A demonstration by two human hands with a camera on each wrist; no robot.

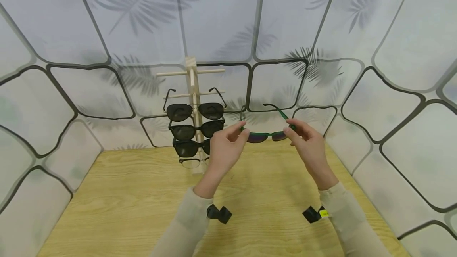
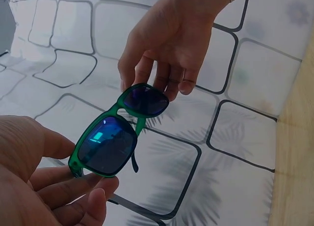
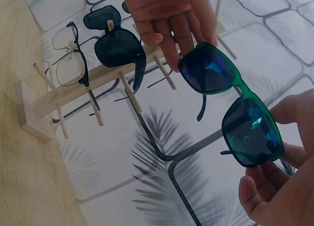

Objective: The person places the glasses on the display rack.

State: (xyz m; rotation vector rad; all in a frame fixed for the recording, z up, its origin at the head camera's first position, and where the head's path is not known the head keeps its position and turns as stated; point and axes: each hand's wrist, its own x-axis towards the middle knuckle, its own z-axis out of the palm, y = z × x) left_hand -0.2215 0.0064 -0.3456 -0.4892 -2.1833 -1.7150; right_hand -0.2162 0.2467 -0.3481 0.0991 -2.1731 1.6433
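A pair of green-framed sunglasses (image 1: 268, 135) with dark bluish lenses is held up between both hands, its temples unfolded and pointing toward the back wall. My left hand (image 1: 228, 146) pinches one outer corner of the frame between thumb and fingers. At the opposite corner, my right hand (image 1: 308, 142) pinches the frame near the hinge. In the left wrist view the sunglasses (image 2: 108, 142) show blue reflections on the lenses. The right wrist view has the sunglasses (image 3: 235, 103) tilted, with fingertips at both ends.
Left of the hands stands a wooden eyewear rack (image 1: 191, 62) with pegs. It bears several pairs, including dark sunglasses (image 1: 179, 112) and clear-lensed glasses (image 1: 190, 163) at the bottom. Patterned cloth walls (image 1: 221, 19) surround the wood-grain table (image 1: 143, 205) at the back and sides.
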